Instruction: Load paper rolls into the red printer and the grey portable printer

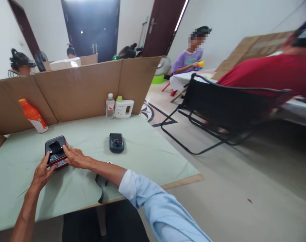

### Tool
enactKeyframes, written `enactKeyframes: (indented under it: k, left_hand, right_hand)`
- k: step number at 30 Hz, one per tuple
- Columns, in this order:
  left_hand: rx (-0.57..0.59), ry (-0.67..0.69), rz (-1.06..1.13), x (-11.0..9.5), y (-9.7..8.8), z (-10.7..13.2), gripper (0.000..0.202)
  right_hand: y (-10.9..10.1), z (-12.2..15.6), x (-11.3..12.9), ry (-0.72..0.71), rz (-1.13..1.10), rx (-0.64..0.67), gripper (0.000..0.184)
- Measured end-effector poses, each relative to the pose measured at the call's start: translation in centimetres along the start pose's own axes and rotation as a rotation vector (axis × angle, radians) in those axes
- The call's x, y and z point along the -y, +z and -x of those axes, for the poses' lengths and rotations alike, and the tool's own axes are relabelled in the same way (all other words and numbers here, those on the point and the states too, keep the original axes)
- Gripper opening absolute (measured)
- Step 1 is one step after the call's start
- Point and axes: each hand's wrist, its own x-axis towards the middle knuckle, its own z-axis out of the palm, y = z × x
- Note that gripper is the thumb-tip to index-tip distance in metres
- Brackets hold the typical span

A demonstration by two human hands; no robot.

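On the left part of the green-covered table (142, 148) rests a boxy black device with red sides (57, 156). A dark glossy piece stands on its top, and a pale strip with markings shows on its near side. My left hand (42, 172) is closed on the device's near left edge. My right hand (76, 158) reaches across and holds its right side, fingertips on the top near the glossy piece. To the right lies a smaller dark device (116, 143), apart from both hands. Below my right forearm, a black strap (99, 190) runs to the table's front edge.
A cardboard screen (89, 89) lines the back. Before it stand an orange-capped bottle (33, 116), a clear water bottle (110, 107) and a white jug (124, 108). A black folding chair (213, 104) is at right, with a person in red beyond. Other people sit farther back.
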Motion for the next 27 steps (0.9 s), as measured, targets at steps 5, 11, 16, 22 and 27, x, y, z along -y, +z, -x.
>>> enactKeyframes:
  k: [5, 11, 16, 22, 27]
  left_hand:
    - [-0.050, -0.001, -0.136, -2.4, -1.2, 0.8, 0.080]
    - [-0.287, 0.228, -0.110, -13.1, -0.2, -0.6, 0.059]
    - [0.163, 0.341, 0.097, -19.4, 8.0, -6.3, 0.052]
    - [0.597, 0.214, 0.218, -23.4, 15.6, -11.2, 0.062]
    - [0.571, 0.276, 0.468, -23.3, 17.1, -11.2, 0.050]
  right_hand:
    - [-4.6, 3.0, -2.0, -0.137, -0.102, -0.066, 0.064]
    - [-11.8, 11.6, -11.7, 0.252, -0.049, -0.596, 0.055]
    - [-10.5, 17.2, -17.9, 0.678, -0.054, -0.531, 0.058]
    - [-7.4, 17.7, -19.5, 0.616, -0.154, -0.479, 0.043]
    - [-7.1, 16.8, -19.1, 0.522, -0.223, -0.556, 0.038]
